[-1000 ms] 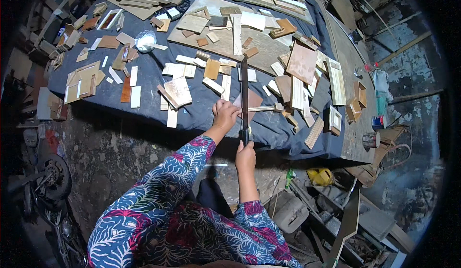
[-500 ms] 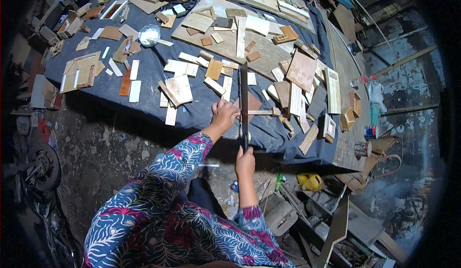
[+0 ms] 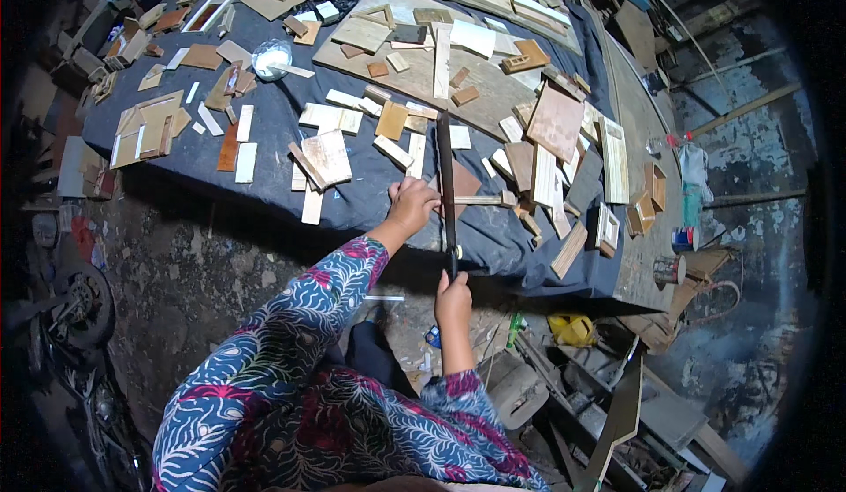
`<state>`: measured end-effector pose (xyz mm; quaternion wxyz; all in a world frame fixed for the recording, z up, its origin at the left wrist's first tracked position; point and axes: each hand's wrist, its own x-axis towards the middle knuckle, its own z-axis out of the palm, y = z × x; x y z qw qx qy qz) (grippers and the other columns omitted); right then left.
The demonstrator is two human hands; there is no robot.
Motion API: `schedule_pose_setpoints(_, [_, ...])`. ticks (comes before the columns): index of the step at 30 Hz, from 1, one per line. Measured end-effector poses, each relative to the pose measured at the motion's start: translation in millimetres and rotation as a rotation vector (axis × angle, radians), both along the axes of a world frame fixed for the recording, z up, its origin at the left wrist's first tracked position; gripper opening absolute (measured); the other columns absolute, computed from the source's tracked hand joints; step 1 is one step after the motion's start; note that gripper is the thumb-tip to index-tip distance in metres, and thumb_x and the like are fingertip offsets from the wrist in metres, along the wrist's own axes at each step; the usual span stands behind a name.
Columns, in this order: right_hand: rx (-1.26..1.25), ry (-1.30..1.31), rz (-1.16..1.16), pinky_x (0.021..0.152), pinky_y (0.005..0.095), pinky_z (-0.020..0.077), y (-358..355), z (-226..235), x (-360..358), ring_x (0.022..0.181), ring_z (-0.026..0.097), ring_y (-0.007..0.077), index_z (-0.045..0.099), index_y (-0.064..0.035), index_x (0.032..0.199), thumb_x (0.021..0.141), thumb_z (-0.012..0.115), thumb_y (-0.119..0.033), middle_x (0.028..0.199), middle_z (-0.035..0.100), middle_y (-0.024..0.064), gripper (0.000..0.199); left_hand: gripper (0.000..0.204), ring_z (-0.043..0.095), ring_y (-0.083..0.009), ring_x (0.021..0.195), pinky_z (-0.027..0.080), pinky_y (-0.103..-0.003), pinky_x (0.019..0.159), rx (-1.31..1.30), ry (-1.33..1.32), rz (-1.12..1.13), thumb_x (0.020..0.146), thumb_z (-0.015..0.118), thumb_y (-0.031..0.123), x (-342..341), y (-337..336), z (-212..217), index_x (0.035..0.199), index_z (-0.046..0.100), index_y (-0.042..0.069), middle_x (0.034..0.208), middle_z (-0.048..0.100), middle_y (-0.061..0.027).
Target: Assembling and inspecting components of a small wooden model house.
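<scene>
My right hand (image 3: pixel 454 298) is wrapped round the handle of a long, straight saw (image 3: pixel 448 161), seen nearly edge-on with its dark blade pointing away from me. The blade lies across a narrow wooden strip (image 3: pixel 478 200) near the table's front edge. My left hand (image 3: pixel 412 205) is closed over the strip's left end, just left of the blade, and its fingers hide that end. On the right, the strip ends at a small wooden block (image 3: pixel 508 198). Under the strip and blade lies a flat brown board (image 3: pixel 467 180).
Many wood offcuts cover the dark cloth (image 3: pixel 264 194). A bowl of white paste (image 3: pixel 272 59) with a stick stands at the back left. Small open wooden boxes (image 3: pixel 641 216) and a tin can (image 3: pixel 670 270) are at the right. A motorcycle wheel (image 3: pixel 81 307) stands at the lower left.
The view has shifted slightly. Both hands keep their grips, and the saw stays across the strip with only a very small movement.
</scene>
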<state>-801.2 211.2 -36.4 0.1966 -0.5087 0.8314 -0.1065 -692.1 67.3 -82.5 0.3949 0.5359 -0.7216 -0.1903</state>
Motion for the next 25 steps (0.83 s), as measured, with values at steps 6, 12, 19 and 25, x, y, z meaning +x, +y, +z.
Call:
schedule_pose_setpoints(6, [-0.07,-0.002,0.007,0.054,0.0483,0.0428,-25.5,9.4,-2.9,0.064,0.054,0.0418,0.044,0.0016,0.082,0.083,0.046,-0.031,0.067,0.055,0.026,0.033,0.005,0.046,-0.0195,0.086,0.025,-0.037,0.075,0.016,0.015,-0.019,0.067,0.06,0.017,-10.7,-0.5,5.7,0.07,0.063,0.015,0.074,0.051,-0.0001])
schedule_pose_setpoints(12, [-0.082,-0.039,0.018,0.055,0.0488,0.0423,-19.2,2.7,-3.7,0.064,0.054,0.042,0.045,0.002,0.081,0.083,0.047,-0.03,0.066,0.054,0.0274,0.032,0.004,0.046,-0.0193,0.086,0.026,-0.037,0.074,0.006,-0.034,-0.031,0.067,0.061,0.018,-7.2,0.0,2.0,0.07,0.062,0.015,0.074,0.05,-0.0001])
schedule_pose_setpoints(19, [-0.003,-0.078,0.0,0.056,0.0493,0.0409,-2.6,9.4,-5.0,0.066,0.053,0.0437,0.044,0.0027,0.08,0.082,0.048,-0.029,0.068,0.054,0.028,0.032,0.005,0.046,-0.021,0.085,0.026,-0.039,0.072,0.069,-0.042,-0.041,0.067,0.06,0.017,-4.1,4.0,4.6,0.071,0.062,0.014,0.073,0.05,-0.0014])
schedule_pose_setpoints(25, [0.009,-0.02,0.013,0.056,0.0465,0.0453,-30.1,3.4,-5.0,0.063,0.057,0.0394,0.045,-0.0007,0.086,0.082,0.048,-0.035,0.069,0.057,0.0256,0.034,0.008,0.044,-0.0217,0.091,0.026,-0.043,0.076,0.083,-0.071,-0.023,0.066,0.061,0.02,-9.1,1.3,6.6,0.072,0.061,0.014,0.081,0.051,-0.0043])
